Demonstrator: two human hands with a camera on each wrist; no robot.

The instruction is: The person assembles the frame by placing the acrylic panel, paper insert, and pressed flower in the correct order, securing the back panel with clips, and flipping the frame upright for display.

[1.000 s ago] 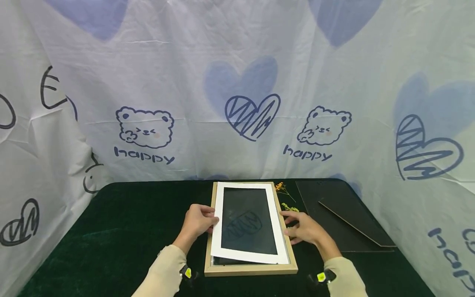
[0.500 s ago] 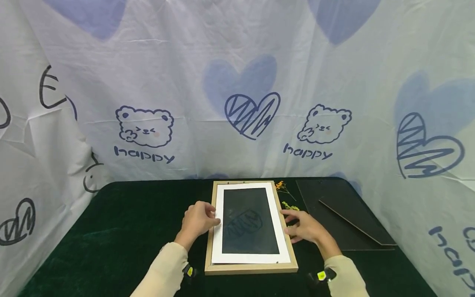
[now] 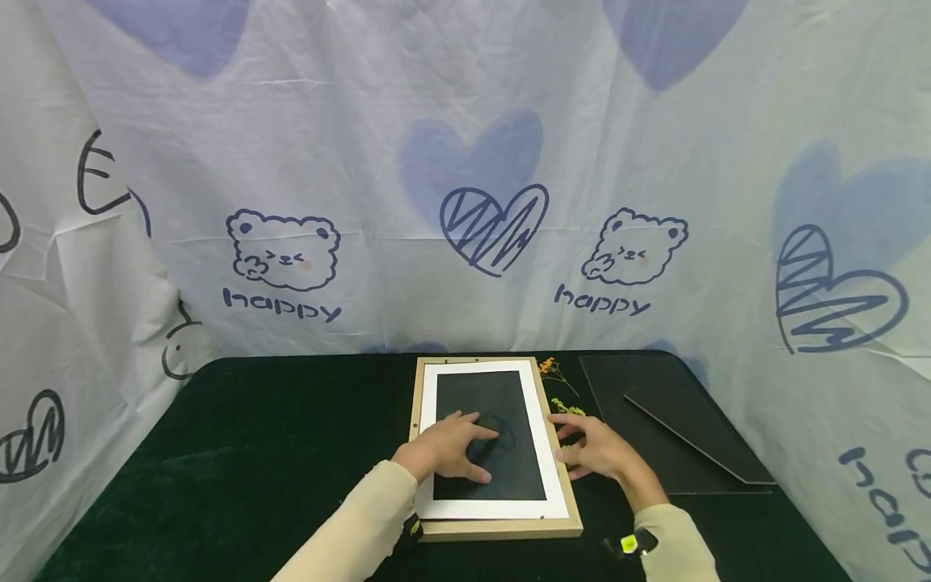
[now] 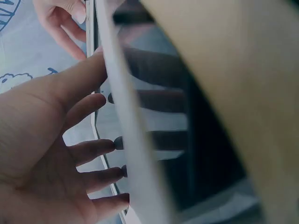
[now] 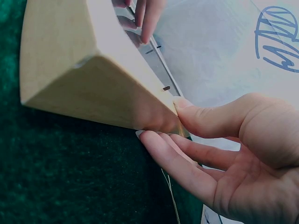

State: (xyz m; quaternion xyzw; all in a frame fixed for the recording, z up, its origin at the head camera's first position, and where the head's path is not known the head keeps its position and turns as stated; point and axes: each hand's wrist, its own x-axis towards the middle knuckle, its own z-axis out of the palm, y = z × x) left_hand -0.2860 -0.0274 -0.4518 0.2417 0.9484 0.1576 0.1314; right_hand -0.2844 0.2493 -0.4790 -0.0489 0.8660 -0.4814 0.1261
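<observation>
Compared with half a second ago, the left hand (image 3: pixel 451 449) has left the left edge of the white mat (image 3: pixel 556 477) and now lies across the dark glossy panel (image 3: pixel 476 392) that shows in the mat's window, its fingers extended and spread; in the left wrist view the fingertips meet their own reflections; the right hand (image 3: pixel 595 447) keeps its place, thumb on top and fingers along the outer side of the wooden frame (image 3: pixel 502 529), gripping its right side.

The mat, askew a second ago with a dark strip bared below it, now sits squarer inside the frame; the frame lies flat at the middle of the green-covered table (image 3: pixel 291 453), holding one mat, with small dark tabs along its inner edge.

Beside the frame's right side lie two sprigs, one orange sprig (image 3: pixel 547 366) and one yellow sprig (image 3: pixel 567 407); farther right is a dark board (image 3: pixel 618 396) bearing one light-edged piece (image 3: pixel 716 432), and whether the two are joined I cannot tell; one printed curtain (image 3: pixel 385 162) hangs behind.
</observation>
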